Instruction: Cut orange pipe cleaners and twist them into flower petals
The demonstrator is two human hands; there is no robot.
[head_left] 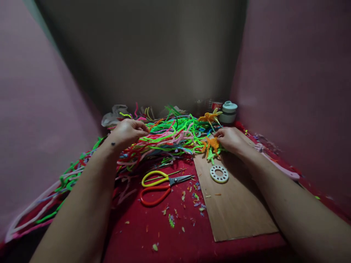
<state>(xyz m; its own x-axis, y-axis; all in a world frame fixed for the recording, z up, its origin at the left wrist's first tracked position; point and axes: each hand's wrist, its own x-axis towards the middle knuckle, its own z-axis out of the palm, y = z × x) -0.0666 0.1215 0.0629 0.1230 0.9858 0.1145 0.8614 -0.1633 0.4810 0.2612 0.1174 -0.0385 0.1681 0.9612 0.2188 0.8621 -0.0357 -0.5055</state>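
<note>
My left hand (128, 132) is over the left part of a large heap of fuzzy pipe cleaners (175, 128), green, pink, red and other colours. Its fingers are pinched together at the strands, and what lies between the tips is hidden. On the right, my right hand (231, 140) has bent fingers at the edge of an orange pipe-cleaner flower (212, 143), which has light green pieces below it. This flower is over the far end of a cardboard sheet (241, 204). A second orange flower (210, 117) with pale yellow tips stands just behind.
Scissors (156, 187) with one yellow and one red handle lie on the red cloth (153, 230) among coloured fluff scraps. A white ring with holes (219, 174) rests on the cardboard. At the back are a lidded jar (228, 111) and a clear plastic bag (114, 114).
</note>
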